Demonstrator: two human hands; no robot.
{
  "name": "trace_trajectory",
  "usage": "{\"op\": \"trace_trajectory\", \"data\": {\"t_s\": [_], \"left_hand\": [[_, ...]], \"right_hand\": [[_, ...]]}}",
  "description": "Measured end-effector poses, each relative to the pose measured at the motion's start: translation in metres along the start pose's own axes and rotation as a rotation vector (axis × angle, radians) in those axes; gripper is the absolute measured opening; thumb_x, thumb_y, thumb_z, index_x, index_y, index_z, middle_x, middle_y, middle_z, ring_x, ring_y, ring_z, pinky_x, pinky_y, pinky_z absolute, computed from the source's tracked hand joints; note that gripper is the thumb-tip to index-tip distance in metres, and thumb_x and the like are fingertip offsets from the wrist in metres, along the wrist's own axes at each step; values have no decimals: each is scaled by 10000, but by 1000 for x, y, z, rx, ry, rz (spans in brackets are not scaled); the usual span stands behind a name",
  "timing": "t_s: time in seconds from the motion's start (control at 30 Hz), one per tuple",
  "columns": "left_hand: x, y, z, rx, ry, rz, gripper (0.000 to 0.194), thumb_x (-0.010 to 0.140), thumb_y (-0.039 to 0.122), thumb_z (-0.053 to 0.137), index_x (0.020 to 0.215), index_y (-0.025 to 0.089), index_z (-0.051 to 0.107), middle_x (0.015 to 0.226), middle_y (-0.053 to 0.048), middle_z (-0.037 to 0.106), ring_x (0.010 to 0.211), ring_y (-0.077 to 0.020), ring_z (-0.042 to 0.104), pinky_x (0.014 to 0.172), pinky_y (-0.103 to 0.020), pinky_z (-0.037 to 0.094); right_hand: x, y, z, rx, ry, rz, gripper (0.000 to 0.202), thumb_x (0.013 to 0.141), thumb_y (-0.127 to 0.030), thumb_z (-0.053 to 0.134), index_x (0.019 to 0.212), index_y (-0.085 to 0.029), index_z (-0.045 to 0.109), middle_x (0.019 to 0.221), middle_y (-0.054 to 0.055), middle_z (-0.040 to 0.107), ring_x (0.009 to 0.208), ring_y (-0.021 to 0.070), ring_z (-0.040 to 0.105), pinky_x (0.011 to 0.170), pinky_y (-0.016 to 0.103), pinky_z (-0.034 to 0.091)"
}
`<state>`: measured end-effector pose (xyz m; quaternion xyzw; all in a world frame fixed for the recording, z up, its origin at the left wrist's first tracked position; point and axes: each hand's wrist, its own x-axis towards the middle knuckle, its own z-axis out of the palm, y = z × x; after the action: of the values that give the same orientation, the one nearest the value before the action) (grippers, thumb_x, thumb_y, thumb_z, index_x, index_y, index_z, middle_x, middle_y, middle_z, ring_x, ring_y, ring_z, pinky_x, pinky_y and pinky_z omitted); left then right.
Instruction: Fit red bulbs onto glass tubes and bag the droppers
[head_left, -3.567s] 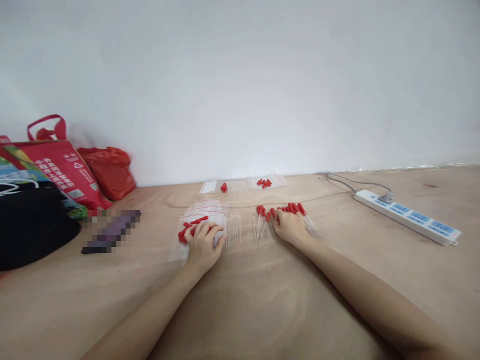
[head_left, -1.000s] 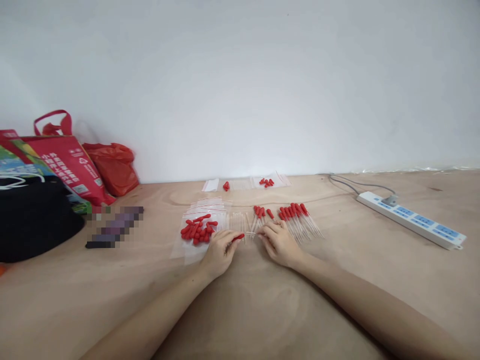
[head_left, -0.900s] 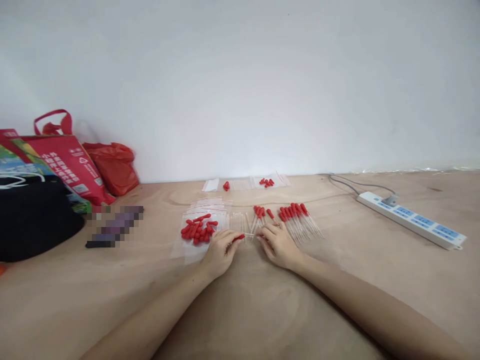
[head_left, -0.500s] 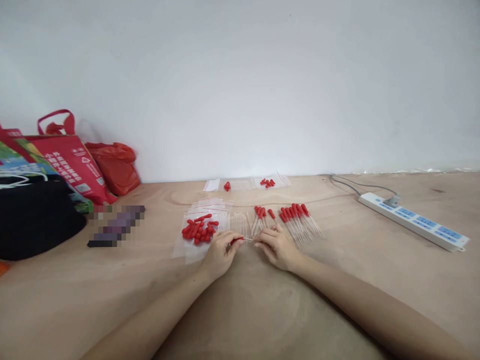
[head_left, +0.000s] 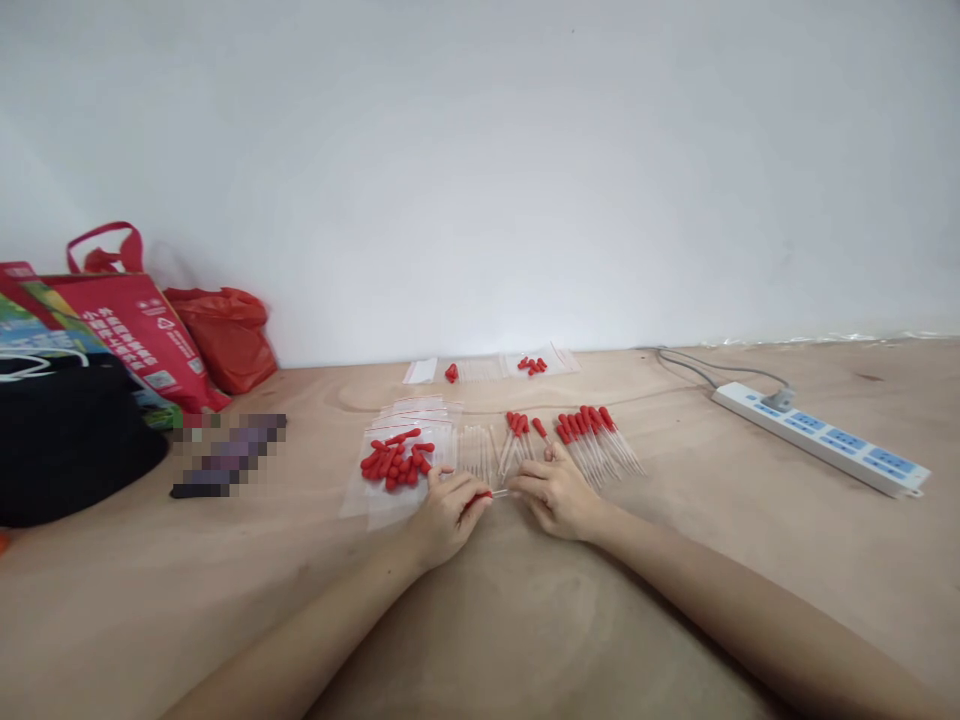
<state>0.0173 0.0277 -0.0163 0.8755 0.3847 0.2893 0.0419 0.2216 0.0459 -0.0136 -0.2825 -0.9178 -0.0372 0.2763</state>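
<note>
My left hand is closed around a red rubber dropper bulb, whose open end points right. Between my hands runs a thin glass dropper tube, one end at the bulb. The fingers of my right hand pinch the tube's other end. Loose red bulbs lie on clear zip bags left of my hands. Just beyond my fingers is a row of bare glass tubes. Droppers with bulbs fitted lie in a row beyond my right hand, with a smaller group beside them.
Near the wall are more red bulbs, glass tubes and a white slip. A power strip with a plugged cable lies right. Red bags, a black fabric item and a blurred dark object are left.
My left hand has shifted slightly right and down with the bulb, nearer my right hand, and less tube shows between them. The whole view has moved a little.
</note>
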Motion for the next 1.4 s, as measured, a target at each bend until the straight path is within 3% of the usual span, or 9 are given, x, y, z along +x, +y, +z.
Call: {"op": "trace_trajectory", "data": {"t_s": [0.63, 0.77, 0.97, 1.1, 1.23, 1.4], "left_hand": [[-1, 1, 3, 64, -33, 139, 210, 852, 193, 347, 790, 185, 547, 722, -21, 621, 684, -141, 557, 859, -364, 298], [3, 2, -3, 84, -33, 105, 212, 862, 189, 347, 820, 187, 555, 758, -20, 635, 713, -140, 566, 889, -374, 265], [7, 0, -12, 166, 104, 3, 173, 844, 249, 427, 938, 215, 567, 880, -37, 644, 836, -175, 562, 903, -394, 218], [4, -8, -14, 287, 190, -137, 298, 772, 297, 516, 1058, 214, 528, 1004, -82, 600, 943, -241, 516, 875, -426, 222], [2, -18, -12, 329, 228, -254, 244, 746, 271, 538, 982, 212, 541, 960, -71, 605, 941, -258, 506, 830, -429, 242], [2, -20, -10, 320, 222, -302, 176, 733, 266, 550, 905, 226, 547, 918, -52, 612, 910, -249, 510, 800, -425, 254]], "right_hand": [[-1, -15, 13, 119, -95, 125, 230, 850, -171, 359, 750, -159, 566, 690, 20, 588, 599, 108, 473, 639, 275, 230], [6, -15, 6, 117, -102, 132, 236, 867, -189, 350, 787, -164, 571, 723, 21, 593, 648, 115, 498, 637, 265, 251], [19, -12, -16, -49, -137, 110, 169, 817, -225, 456, 740, -186, 602, 701, 21, 605, 701, 143, 516, 695, 296, 266], [16, 15, -21, -41, -113, 412, 200, 810, -206, 430, 755, -189, 622, 744, 33, 639, 691, 147, 550, 636, 263, 302], [10, 43, -19, -138, -13, 761, 213, 815, -261, 424, 911, -169, 591, 770, 58, 658, 713, 180, 575, 608, 266, 306], [6, 50, -10, -253, -55, 838, 186, 817, -305, 431, 873, -170, 546, 693, 52, 646, 712, 205, 573, 626, 290, 279]]}}
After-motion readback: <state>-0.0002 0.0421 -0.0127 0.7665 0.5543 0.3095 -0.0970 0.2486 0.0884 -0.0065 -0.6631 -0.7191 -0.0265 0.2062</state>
